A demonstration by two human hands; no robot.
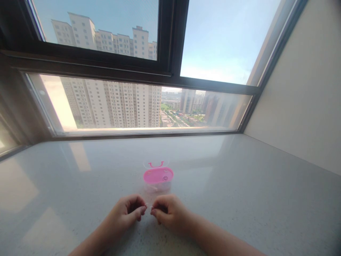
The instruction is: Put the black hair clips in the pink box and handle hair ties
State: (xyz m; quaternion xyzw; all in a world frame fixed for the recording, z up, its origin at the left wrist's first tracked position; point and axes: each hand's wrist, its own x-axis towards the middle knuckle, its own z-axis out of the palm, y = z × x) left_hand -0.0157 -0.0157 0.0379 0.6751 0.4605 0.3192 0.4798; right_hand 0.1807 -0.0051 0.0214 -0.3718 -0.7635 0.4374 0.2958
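Note:
My left hand [131, 211] is closed in a pinch, thumb against forefinger, with a tiny whitish piece showing at the tips. Facing it across a narrow gap, my right hand [170, 212] pinches in the same way, and a small whitish bit shows at its fingertips too. Whether these are two pieces or two ends of one thin thing, I cannot tell. Just beyond both hands stands a small oval box [157, 186] with clear sides and a pink top [154, 175]. A thin dark loop [165, 178] lies on the pink part.
A pink handle [156, 164] on a clear, lid-like part is behind the box. The speckled pale countertop [239, 199] reaches back to a dark-framed window [149, 135]. A plain wall [301, 106] closes off the right side.

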